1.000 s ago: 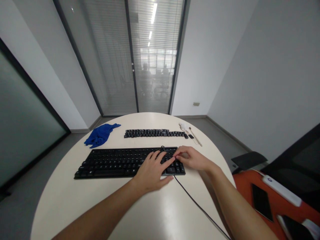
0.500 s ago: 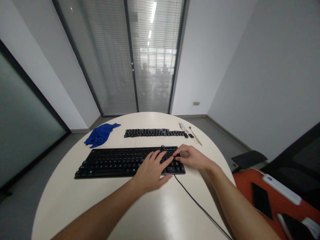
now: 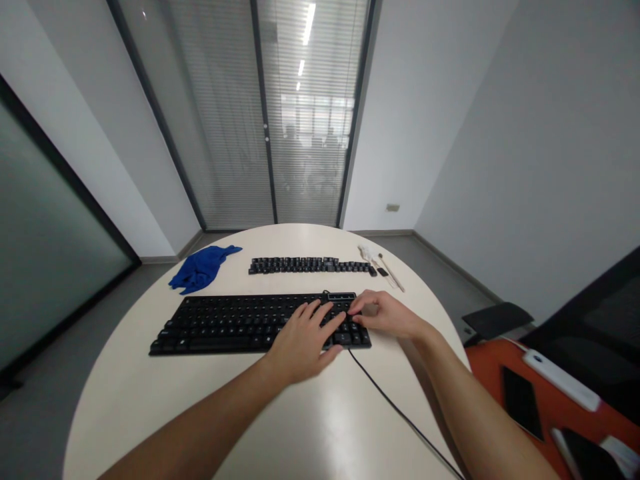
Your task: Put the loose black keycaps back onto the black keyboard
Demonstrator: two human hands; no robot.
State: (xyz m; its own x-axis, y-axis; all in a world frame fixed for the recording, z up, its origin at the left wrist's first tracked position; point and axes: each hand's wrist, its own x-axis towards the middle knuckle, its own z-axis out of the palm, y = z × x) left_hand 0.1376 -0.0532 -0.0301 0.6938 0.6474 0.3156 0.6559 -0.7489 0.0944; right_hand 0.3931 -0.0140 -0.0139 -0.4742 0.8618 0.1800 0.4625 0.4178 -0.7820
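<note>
A black keyboard (image 3: 220, 327) lies across the pale table, with bare switch spots or keys too small to tell apart in places. My left hand (image 3: 305, 340) rests over its right part, fingers spread, thumb past the front edge. My right hand (image 3: 383, 313) is at the number pad, thumb and index finger bent close together against the keys. Whatever may be between those fingertips is hidden. Behind the keyboard, loose black keycaps (image 3: 295, 265) stand in rows.
A blue cloth (image 3: 203, 268) lies at the back left of the round table (image 3: 175, 400). A white crumpled item (image 3: 369, 253) and a thin stick (image 3: 393, 273) lie at the back right. A black cable (image 3: 400, 410) runs to the front right. An orange chair (image 3: 485, 370) holds a phone (image 3: 521, 402).
The index finger and thumb of my right hand have shifted slightly to the right on the number pad. My left hand stays in nearly the same place.
</note>
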